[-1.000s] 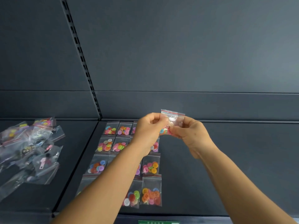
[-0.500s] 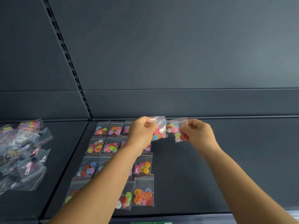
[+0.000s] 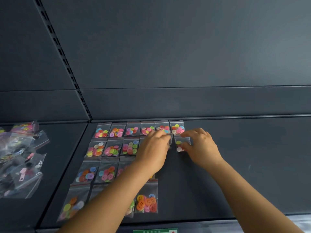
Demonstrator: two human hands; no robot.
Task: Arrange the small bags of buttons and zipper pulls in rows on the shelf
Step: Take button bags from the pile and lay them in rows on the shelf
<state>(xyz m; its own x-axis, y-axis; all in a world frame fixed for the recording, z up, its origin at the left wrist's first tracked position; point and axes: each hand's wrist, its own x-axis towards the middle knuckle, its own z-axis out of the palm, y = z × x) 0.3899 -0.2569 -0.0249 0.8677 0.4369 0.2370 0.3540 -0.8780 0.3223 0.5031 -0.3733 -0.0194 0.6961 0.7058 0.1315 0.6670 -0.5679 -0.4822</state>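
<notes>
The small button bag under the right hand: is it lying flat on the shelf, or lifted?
Flat, it seems: the bag lies face up on the shelf in the second row, with the right hand touching it.

Both hands lowered bags from air onto shelf (image 3: 252,165).

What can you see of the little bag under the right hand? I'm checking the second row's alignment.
The bag is a small clear plastic zip pouch holding a few coloured buttons, among them yellow, red and white. It lies flat on the dark shelf, sixth in the second row, just below the back row's last bag. The right hand touches its right side with its fingers.
</notes>
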